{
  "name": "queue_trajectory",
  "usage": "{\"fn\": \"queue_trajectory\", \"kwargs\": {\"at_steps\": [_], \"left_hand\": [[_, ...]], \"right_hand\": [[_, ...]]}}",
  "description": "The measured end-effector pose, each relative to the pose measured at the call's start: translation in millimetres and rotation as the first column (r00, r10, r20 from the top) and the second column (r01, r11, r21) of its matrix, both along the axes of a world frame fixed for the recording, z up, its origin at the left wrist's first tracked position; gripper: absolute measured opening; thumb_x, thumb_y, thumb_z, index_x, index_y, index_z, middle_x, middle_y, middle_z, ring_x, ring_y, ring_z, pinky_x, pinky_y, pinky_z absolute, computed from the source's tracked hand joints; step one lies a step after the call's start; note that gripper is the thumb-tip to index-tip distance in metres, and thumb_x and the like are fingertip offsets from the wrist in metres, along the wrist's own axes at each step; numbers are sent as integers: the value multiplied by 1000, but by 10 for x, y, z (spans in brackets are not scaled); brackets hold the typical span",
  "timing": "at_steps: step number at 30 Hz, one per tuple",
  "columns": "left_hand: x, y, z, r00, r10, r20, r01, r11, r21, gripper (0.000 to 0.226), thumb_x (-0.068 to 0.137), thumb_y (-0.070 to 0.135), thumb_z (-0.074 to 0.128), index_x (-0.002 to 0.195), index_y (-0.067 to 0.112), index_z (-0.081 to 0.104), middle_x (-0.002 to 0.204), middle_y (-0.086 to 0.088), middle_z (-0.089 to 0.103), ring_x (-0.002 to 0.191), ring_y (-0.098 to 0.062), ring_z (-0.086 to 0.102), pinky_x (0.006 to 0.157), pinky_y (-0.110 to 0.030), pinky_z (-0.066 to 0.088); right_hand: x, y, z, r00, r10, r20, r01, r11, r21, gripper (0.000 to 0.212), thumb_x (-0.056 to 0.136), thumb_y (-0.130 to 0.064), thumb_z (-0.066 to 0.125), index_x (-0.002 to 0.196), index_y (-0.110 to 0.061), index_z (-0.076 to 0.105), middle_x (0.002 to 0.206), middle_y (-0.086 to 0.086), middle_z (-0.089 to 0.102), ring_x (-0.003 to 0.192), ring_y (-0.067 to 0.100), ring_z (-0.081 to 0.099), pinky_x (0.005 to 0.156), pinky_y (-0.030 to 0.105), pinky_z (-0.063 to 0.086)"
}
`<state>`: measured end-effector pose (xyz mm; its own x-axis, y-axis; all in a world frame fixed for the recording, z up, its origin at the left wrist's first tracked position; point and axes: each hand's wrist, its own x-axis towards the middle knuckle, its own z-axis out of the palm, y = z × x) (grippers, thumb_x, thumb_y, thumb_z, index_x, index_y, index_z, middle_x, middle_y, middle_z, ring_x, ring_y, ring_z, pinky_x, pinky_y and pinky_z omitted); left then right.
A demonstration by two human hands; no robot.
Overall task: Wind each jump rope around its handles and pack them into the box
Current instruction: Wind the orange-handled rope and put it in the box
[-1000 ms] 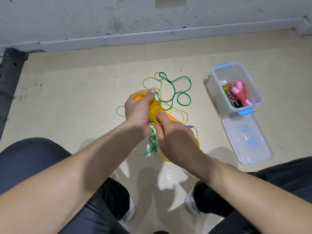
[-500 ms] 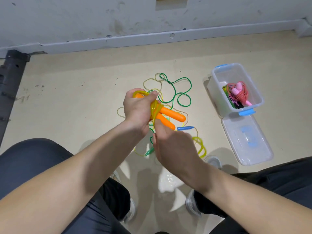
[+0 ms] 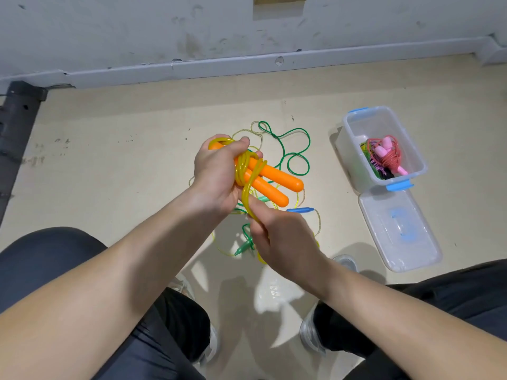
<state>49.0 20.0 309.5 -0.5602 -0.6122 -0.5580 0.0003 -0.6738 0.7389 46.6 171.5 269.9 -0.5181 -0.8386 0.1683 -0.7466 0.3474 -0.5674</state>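
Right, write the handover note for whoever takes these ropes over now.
Hands: the left hand grips both orange handles side by side, the yellow rope partly wound round them; the right hand holds that rope's loose run below.
Things: the box stands open on the floor to the right, its lid beside it.
Done: a pink rope lies bundled inside.
Left: finish winding yellow, pack it, then wind the green rope and the thin one with the blue handle, both loose on the floor.

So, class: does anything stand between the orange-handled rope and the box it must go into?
Nothing visible: bare floor lies between the orange-handled rope and the box, whose lid is off.
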Motion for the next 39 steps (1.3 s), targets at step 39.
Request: {"fn": "queue_trajectory", "kwargs": {"at_steps": [39], "left_hand": [[11, 90, -93, 995, -86, 48, 97, 763, -639, 32, 79, 0, 74, 88, 21, 51, 91, -10, 65, 77, -38, 71, 73, -57, 60]], "right_hand": [[-565, 62, 408, 786, -268, 557, 176, 961, 213, 19, 90, -29, 70, 85, -13, 61, 64, -6, 73, 49, 13, 68, 52, 26, 53]]}}
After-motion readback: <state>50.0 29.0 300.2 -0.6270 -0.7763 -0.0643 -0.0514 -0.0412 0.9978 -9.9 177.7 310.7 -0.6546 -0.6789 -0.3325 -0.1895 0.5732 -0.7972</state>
